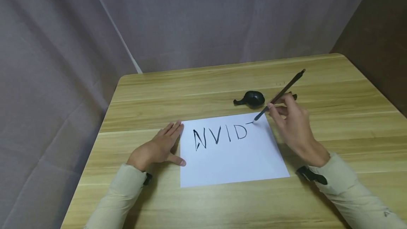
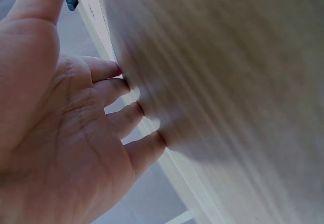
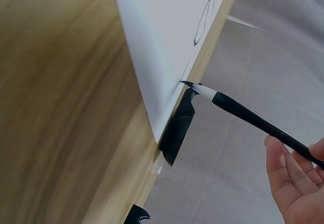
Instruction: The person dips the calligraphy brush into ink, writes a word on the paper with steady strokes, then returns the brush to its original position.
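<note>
A dark-handled ink brush point(image 1: 281, 93) is pinched by my right hand point(image 1: 294, 126), its shaft slanting up to the right. In the right wrist view the brush tip point(image 3: 188, 84), black at its end and white above, touches the paper at a short black stroke. The white sheet of paper point(image 1: 235, 165) bears the black letters N, V, I, D, with that stroke just right of the D. My left hand point(image 1: 155, 149) lies along the paper's left edge, fingers straight, thumb on the sheet. The left wrist view shows its palm point(image 2: 71, 128) and the fingertips on the tabletop.
Behind the paper sits a glossy black, gourd-shaped object point(image 1: 252, 99) with a narrow neck to the left. Another small dark object point(image 1: 294, 97) shows partly behind my right hand. The wooden table point(image 1: 222, 207) ends at grey curtains point(image 1: 206, 20).
</note>
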`<state>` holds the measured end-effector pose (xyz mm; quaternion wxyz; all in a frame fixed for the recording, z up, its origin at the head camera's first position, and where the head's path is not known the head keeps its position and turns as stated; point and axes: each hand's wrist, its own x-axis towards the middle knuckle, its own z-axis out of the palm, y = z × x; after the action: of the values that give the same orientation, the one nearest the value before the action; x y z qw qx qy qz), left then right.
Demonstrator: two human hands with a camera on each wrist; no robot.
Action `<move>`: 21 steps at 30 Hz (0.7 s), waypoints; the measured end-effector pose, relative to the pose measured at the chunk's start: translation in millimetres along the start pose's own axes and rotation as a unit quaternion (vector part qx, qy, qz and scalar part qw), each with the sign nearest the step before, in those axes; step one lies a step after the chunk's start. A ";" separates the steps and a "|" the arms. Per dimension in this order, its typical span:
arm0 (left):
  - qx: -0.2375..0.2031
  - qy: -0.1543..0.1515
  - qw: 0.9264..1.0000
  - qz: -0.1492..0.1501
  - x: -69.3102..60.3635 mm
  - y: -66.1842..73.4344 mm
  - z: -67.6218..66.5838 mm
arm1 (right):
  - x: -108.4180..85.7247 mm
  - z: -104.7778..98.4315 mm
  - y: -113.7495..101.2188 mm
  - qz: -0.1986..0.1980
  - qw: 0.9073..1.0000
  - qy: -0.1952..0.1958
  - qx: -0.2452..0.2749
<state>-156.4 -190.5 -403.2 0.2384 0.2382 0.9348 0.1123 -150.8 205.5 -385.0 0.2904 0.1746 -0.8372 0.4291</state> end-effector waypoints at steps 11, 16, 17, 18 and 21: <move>0.002 0.000 1.000 -0.001 1.2 2.2 0.2 | -0.9 -2.1 3.5 0.001 1.000 -0.006 -0.015; -0.002 0.000 1.000 -0.002 0.5 2.9 -0.4 | -0.7 -2.8 3.2 -0.004 1.000 -0.005 -0.015; -0.001 -0.001 1.000 -0.003 0.5 2.8 -0.3 | -0.6 -2.9 3.0 -0.005 1.000 -0.005 -0.015; 0.000 -0.001 1.000 -0.003 0.4 2.7 -0.2 | -0.5 -2.9 2.9 -0.005 1.000 -0.005 -0.015; 0.001 -0.001 1.000 -0.003 0.1 2.7 -0.2 | -0.1 -3.1 3.2 -0.006 1.000 -0.005 -0.016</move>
<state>-155.5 -188.2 -402.2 0.2399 0.2356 0.9353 0.1104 -151.4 209.9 -385.6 0.2918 0.1769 -0.8444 0.4130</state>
